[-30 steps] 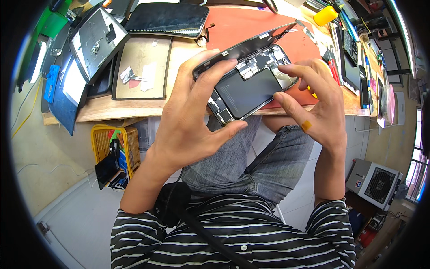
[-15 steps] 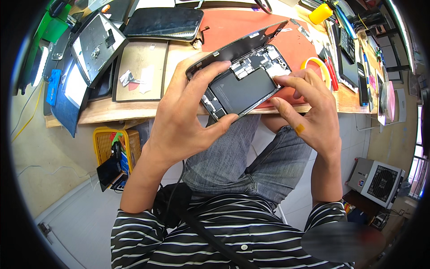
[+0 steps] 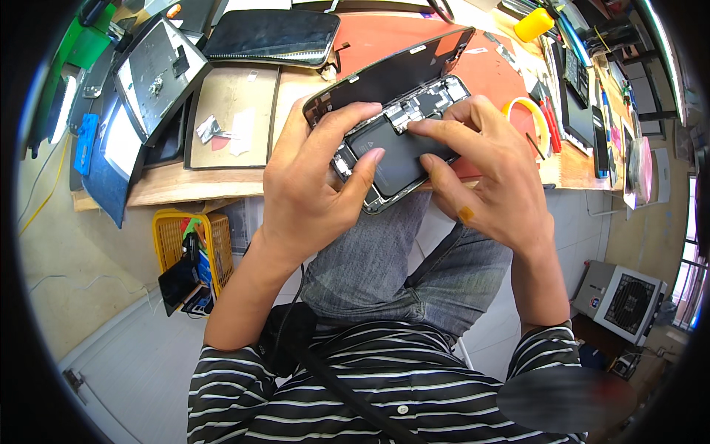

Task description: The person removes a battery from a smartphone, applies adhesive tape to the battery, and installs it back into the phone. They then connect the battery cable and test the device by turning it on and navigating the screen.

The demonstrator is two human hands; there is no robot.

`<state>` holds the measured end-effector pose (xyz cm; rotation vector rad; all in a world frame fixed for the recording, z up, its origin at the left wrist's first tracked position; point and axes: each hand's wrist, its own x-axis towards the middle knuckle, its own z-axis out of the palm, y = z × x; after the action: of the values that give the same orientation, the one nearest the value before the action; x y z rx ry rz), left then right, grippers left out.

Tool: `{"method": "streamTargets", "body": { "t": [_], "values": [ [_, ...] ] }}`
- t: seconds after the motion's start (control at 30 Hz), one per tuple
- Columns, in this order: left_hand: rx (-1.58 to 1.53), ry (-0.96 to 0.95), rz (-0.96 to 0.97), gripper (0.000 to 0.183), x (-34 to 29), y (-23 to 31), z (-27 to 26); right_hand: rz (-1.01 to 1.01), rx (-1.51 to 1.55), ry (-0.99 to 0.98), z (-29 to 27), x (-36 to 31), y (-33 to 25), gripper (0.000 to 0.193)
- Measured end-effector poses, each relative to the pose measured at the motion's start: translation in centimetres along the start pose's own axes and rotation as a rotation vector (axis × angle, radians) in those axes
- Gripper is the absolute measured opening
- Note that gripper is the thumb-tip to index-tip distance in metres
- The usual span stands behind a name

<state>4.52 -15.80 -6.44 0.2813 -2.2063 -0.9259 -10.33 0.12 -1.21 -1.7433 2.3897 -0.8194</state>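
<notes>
An opened smartphone [image 3: 399, 152] is held above the table's near edge, its dark battery and silvery inner parts facing up. Its screen panel [image 3: 399, 70] stands raised along the far side. My left hand [image 3: 314, 170] is closed round the phone's left end, fingers by the panel and thumb over the inside. Over the right part of the phone reaches my right hand [image 3: 492, 174], index fingertip at the small parts beside the battery, thumb near the battery's edge. Its index finger and thumb are apart, with nothing visible between them; the other fingers are curled.
An orange mat [image 3: 370, 37] covers part of the wooden table, with a tape roll [image 3: 543, 126] at its right. A shallow tray [image 3: 240, 89] with scraps and a large dark tablet-like device [image 3: 270, 37] lie left. Below stands a yellow basket [image 3: 166, 237].
My right hand has moved left, from the phone's right edge to over its inner parts. My left thumb has shifted from the near edge up over the inside. The panel looks tilted wider.
</notes>
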Motion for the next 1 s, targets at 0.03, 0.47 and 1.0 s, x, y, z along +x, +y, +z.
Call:
{"method": "streamTargets", "body": {
  "t": [0.03, 0.47, 1.0],
  "values": [
    [0.002, 0.000, -0.001, 0.044, 0.0, 0.0, 0.0, 0.004, 0.005, -0.014, 0.0, 0.2, 0.0, 0.036],
    [-0.027, 0.006, 0.036, 0.049, 0.1, -0.4, -0.1, -0.022, -0.012, -0.067, 0.3, 1.0, -0.2, 0.031],
    [0.077, -0.043, 0.025, 0.030, 0.0, 0.0, 0.0, -0.025, 0.078, 0.018, -0.7, 1.4, 1.8, 0.033]
  ]
}}
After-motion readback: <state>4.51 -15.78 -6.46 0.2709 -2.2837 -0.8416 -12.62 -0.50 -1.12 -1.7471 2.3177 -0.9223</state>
